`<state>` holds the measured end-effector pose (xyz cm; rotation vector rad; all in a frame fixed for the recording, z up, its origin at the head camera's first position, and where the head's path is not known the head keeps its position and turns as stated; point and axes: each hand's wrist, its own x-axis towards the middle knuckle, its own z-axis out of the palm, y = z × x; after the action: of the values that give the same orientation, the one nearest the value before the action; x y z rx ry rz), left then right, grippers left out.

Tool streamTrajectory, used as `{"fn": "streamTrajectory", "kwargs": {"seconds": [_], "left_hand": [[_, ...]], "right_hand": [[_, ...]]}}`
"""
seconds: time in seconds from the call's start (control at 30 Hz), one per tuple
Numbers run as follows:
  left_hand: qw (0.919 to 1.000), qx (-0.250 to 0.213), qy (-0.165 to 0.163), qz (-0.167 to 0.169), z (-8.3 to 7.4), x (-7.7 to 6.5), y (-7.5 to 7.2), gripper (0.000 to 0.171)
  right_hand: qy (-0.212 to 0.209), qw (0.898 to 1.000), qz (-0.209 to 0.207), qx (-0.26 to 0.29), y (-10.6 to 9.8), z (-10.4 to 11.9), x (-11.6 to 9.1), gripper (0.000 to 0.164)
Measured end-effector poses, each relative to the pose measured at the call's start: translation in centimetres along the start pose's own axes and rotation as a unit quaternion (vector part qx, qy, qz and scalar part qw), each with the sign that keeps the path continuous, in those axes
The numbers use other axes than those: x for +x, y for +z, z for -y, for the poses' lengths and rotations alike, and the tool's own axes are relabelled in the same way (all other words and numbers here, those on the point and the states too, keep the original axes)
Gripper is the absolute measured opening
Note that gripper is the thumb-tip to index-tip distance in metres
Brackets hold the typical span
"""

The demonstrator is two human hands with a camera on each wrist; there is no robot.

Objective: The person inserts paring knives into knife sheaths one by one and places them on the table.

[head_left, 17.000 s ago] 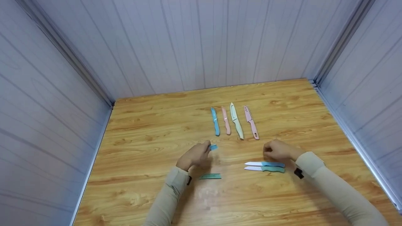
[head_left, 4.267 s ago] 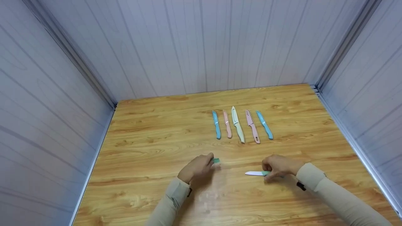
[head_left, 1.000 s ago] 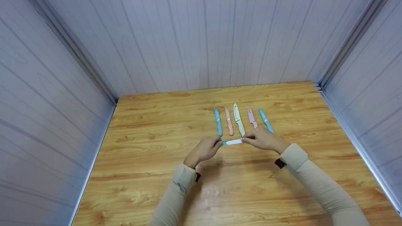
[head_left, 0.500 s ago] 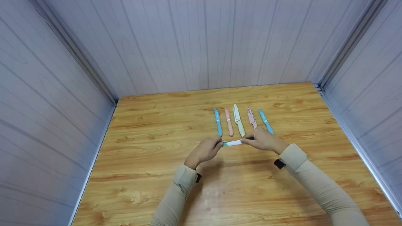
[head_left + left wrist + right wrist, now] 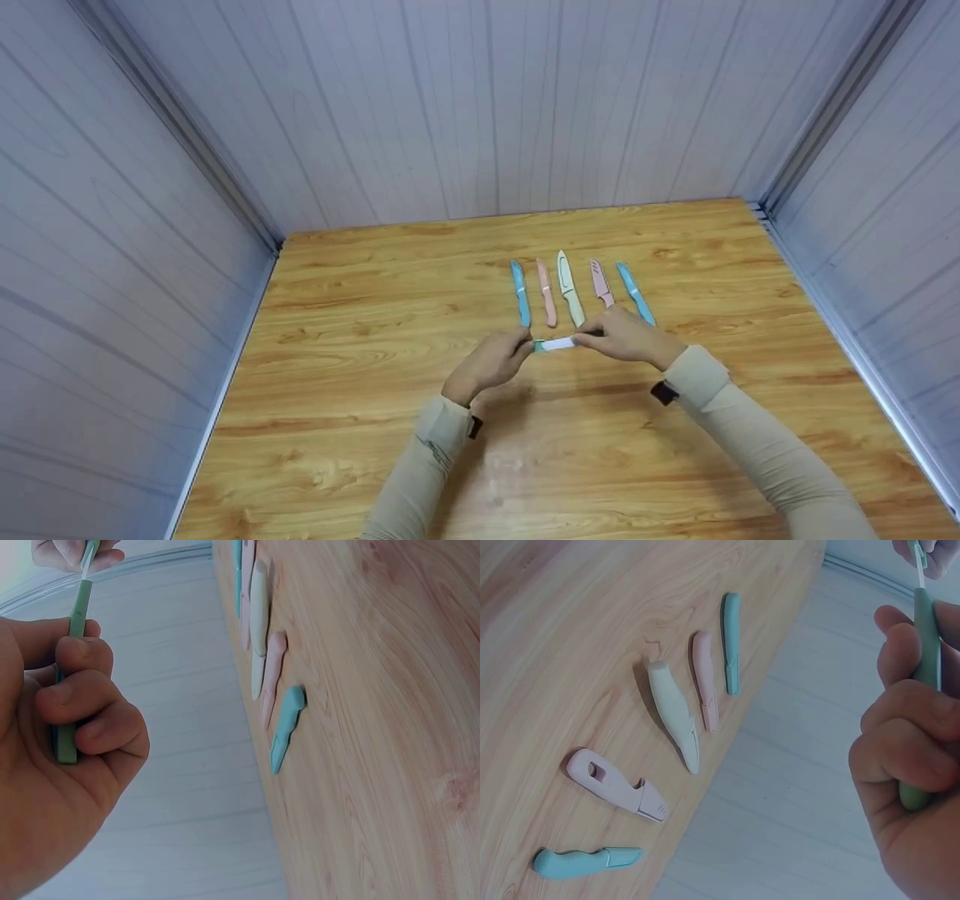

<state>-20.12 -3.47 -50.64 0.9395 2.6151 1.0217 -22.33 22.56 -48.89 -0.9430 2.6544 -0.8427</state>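
My left hand (image 5: 491, 365) grips a green knife sheath (image 5: 79, 611) in its curled fingers. My right hand (image 5: 626, 335) holds a paring knife by its green handle (image 5: 927, 641). Between the hands, the knife's white blade (image 5: 557, 343) points left, its tip end at the sheath's mouth; how far in it sits is hard to tell. Both are held above the table, in front of a row of sheathed knives. That row includes a blue knife (image 5: 520, 294), a pink knife (image 5: 547, 294), a cream knife (image 5: 570, 290), a mauve knife (image 5: 615, 786) and another blue knife (image 5: 635, 292).
The wood-grain table (image 5: 337, 360) has pale panel walls at its back (image 5: 412, 112) and both sides. The row of knives lies behind the hands, handles toward the person. My right hand overlaps the mauve knife's handle in the head view.
A blue knife has joined the row's right end since the oldest frame. The green sheath and knife were lifted and brought together. Over the last second the hands draw slightly closer.
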Motion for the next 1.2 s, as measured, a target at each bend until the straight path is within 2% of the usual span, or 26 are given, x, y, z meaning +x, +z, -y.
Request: {"fn": "streamTrajectory", "kwargs": {"seconds": [0.2,0.47,0.73,1.2], "left_hand": [[0.9998,0.012,0.013,-0.007,0.01,0.07,0.14,0.016],[1.0000,-0.002,0.008,0.005,-0.13,0.16,0.09,0.017],[1.0000,-0.002,0.004,0.001,-0.09,0.18,0.19,0.017],[1.0000,0.000,0.000,0.000,-0.14,0.28,0.30,0.017]], "right_hand": [[-0.001,1.000,-0.002,-0.004,0.23,-0.03,0.07,0.034],[-0.007,1.000,0.002,-0.011,0.16,0.18,0.18,0.032],[-0.018,1.000,0.002,-0.010,0.27,0.33,0.40,0.031],[-0.006,1.000,0.021,0.002,0.31,0.60,0.59,0.032]]}}
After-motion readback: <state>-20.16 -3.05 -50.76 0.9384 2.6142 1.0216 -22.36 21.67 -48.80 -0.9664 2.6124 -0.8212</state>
